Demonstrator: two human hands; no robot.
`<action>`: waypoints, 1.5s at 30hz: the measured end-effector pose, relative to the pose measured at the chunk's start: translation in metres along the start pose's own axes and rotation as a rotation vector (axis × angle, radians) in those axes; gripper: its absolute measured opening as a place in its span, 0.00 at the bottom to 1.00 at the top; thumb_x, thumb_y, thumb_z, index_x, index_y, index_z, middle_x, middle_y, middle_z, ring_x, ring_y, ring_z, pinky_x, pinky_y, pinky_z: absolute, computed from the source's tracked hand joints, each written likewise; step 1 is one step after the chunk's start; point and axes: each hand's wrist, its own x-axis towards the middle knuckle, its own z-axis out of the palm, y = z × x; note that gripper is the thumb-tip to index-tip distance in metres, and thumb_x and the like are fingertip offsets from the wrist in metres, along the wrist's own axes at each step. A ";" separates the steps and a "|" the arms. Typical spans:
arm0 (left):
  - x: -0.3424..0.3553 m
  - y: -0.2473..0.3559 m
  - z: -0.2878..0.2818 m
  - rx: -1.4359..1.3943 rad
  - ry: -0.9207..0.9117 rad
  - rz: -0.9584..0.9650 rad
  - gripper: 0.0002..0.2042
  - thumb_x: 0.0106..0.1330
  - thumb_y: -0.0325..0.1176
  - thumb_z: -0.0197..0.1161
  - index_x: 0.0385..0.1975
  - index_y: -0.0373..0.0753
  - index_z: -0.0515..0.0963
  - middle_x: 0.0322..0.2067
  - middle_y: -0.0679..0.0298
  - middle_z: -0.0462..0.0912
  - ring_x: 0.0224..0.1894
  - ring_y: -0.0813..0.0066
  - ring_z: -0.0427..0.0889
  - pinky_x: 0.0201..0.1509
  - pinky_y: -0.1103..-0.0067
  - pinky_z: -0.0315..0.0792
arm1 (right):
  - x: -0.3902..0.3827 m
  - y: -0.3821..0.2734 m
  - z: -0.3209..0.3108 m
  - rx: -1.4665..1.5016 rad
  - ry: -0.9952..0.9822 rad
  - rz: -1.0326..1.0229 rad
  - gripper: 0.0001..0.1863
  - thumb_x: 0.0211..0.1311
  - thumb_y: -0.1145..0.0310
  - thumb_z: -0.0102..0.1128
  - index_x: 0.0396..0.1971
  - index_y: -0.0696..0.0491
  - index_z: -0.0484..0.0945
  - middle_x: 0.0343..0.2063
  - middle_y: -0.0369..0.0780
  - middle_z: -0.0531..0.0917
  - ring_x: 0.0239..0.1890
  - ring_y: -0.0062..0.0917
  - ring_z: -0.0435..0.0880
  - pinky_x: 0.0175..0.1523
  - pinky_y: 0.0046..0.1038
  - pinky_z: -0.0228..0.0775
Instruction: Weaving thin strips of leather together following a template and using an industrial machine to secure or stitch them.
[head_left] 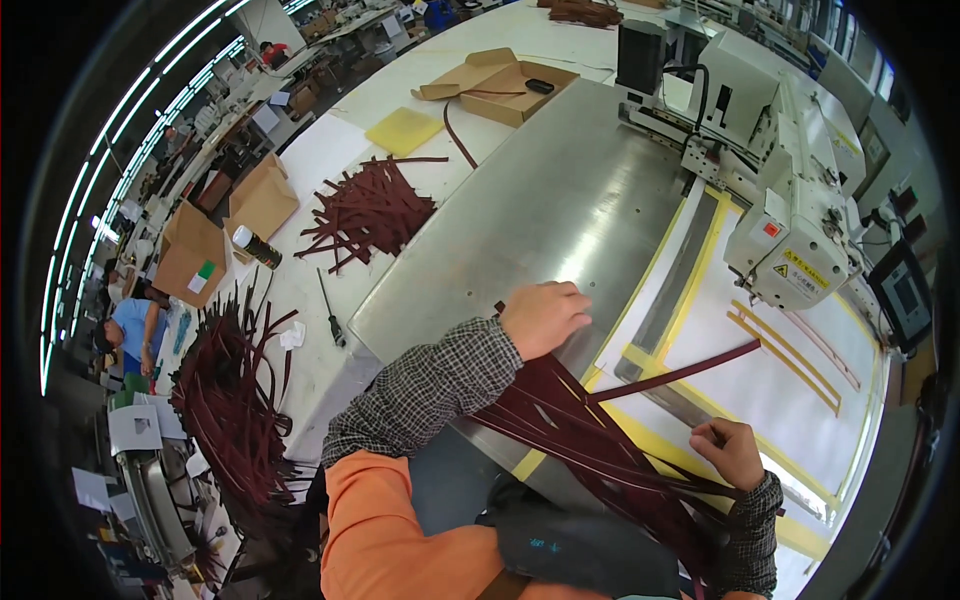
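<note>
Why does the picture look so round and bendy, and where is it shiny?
In the head view, a fisheye lens bends straight edges and leaves black corners; also in the head view, bright glare whitens the metal plate, and ceiling lights glow at upper left.

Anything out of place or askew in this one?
One maroon strip slants away from the bunch, crosswise to its neighbours, and a crumpled white scrap lies like litter beside the tangled strip pile at left. No spill or damage stands out.
</note>
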 end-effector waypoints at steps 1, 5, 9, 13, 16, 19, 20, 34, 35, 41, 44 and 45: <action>0.005 0.022 0.024 -0.077 -0.057 0.040 0.16 0.71 0.46 0.66 0.51 0.43 0.84 0.44 0.64 0.87 0.46 0.61 0.87 0.48 0.67 0.82 | -0.008 -0.004 0.000 -0.079 -0.009 0.002 0.13 0.64 0.66 0.74 0.40 0.60 0.86 0.20 0.35 0.80 0.24 0.17 0.75 0.34 0.24 0.71; 0.019 0.075 0.089 0.076 0.060 0.302 0.22 0.68 0.47 0.67 0.55 0.39 0.81 0.47 0.62 0.82 0.49 0.63 0.82 0.53 0.70 0.80 | -0.038 -0.011 0.016 -0.241 0.047 -0.078 0.17 0.57 0.65 0.79 0.42 0.58 0.86 0.26 0.40 0.84 0.27 0.26 0.82 0.36 0.28 0.75; 0.035 0.063 0.097 0.027 0.004 0.294 0.18 0.66 0.35 0.67 0.54 0.39 0.80 0.42 0.62 0.81 0.45 0.63 0.83 0.50 0.71 0.80 | -0.056 -0.014 0.031 -0.324 0.116 -0.165 0.22 0.51 0.63 0.83 0.43 0.57 0.86 0.35 0.43 0.86 0.35 0.37 0.87 0.42 0.35 0.80; 0.055 0.027 0.067 -0.203 -0.125 0.064 0.09 0.67 0.26 0.65 0.46 0.39 0.84 0.39 0.58 0.84 0.46 0.54 0.84 0.52 0.62 0.78 | -0.057 -0.013 0.039 -0.421 0.172 -0.189 0.18 0.54 0.65 0.80 0.42 0.56 0.86 0.35 0.43 0.85 0.39 0.41 0.86 0.44 0.38 0.80; 0.073 -0.041 0.036 -0.003 -0.038 -0.048 0.08 0.69 0.25 0.63 0.45 0.40 0.85 0.41 0.56 0.85 0.47 0.52 0.83 0.50 0.62 0.78 | -0.052 -0.011 0.036 -0.447 0.177 -0.196 0.15 0.56 0.67 0.77 0.42 0.54 0.86 0.33 0.41 0.85 0.39 0.40 0.85 0.43 0.38 0.79; 0.078 -0.072 0.032 -0.084 -0.123 -0.148 0.09 0.71 0.25 0.63 0.47 0.41 0.85 0.43 0.57 0.86 0.50 0.53 0.83 0.52 0.63 0.78 | -0.046 -0.005 0.034 -0.417 0.171 -0.217 0.12 0.56 0.68 0.77 0.38 0.54 0.86 0.32 0.41 0.85 0.38 0.39 0.84 0.42 0.39 0.78; 0.073 -0.069 0.033 -0.005 0.011 -0.081 0.09 0.70 0.26 0.63 0.47 0.40 0.86 0.43 0.56 0.86 0.49 0.53 0.84 0.53 0.63 0.78 | -0.046 -0.005 0.032 -0.423 0.139 -0.219 0.11 0.56 0.69 0.76 0.36 0.54 0.85 0.31 0.41 0.84 0.38 0.39 0.84 0.42 0.39 0.78; -0.042 0.058 0.021 -0.329 -0.306 0.242 0.12 0.69 0.36 0.70 0.46 0.37 0.87 0.39 0.59 0.88 0.43 0.58 0.87 0.45 0.69 0.79 | -0.031 -0.036 -0.025 -0.018 -0.081 0.072 0.09 0.68 0.70 0.71 0.39 0.61 0.84 0.25 0.37 0.81 0.29 0.19 0.77 0.39 0.25 0.74; -0.037 0.052 0.013 -0.455 -0.357 0.158 0.11 0.69 0.35 0.70 0.46 0.36 0.87 0.38 0.58 0.88 0.41 0.57 0.87 0.44 0.70 0.80 | -0.031 -0.037 -0.033 0.009 -0.082 0.103 0.10 0.68 0.70 0.71 0.39 0.62 0.84 0.25 0.35 0.81 0.29 0.17 0.76 0.38 0.24 0.73; -0.011 0.008 -0.035 -0.709 -0.537 -0.075 0.09 0.74 0.30 0.67 0.45 0.31 0.86 0.36 0.59 0.90 0.38 0.74 0.87 0.46 0.77 0.79 | -0.044 -0.012 -0.112 0.006 -0.063 0.215 0.07 0.70 0.72 0.68 0.39 0.62 0.84 0.25 0.31 0.80 0.27 0.11 0.76 0.34 0.18 0.71; 0.006 -0.003 -0.042 -0.810 -0.645 -0.178 0.10 0.76 0.32 0.66 0.45 0.30 0.85 0.35 0.63 0.89 0.40 0.79 0.85 0.48 0.79 0.79 | -0.093 0.005 -0.165 -0.165 0.138 0.190 0.06 0.70 0.72 0.67 0.37 0.61 0.82 0.24 0.31 0.79 0.26 0.11 0.73 0.33 0.18 0.69; 0.005 -0.007 -0.049 -0.796 -0.675 -0.243 0.09 0.76 0.32 0.66 0.44 0.30 0.85 0.35 0.64 0.89 0.40 0.80 0.85 0.49 0.79 0.79 | -0.092 0.026 -0.173 -0.195 0.157 0.177 0.06 0.71 0.72 0.66 0.36 0.60 0.82 0.24 0.31 0.78 0.26 0.12 0.72 0.33 0.18 0.68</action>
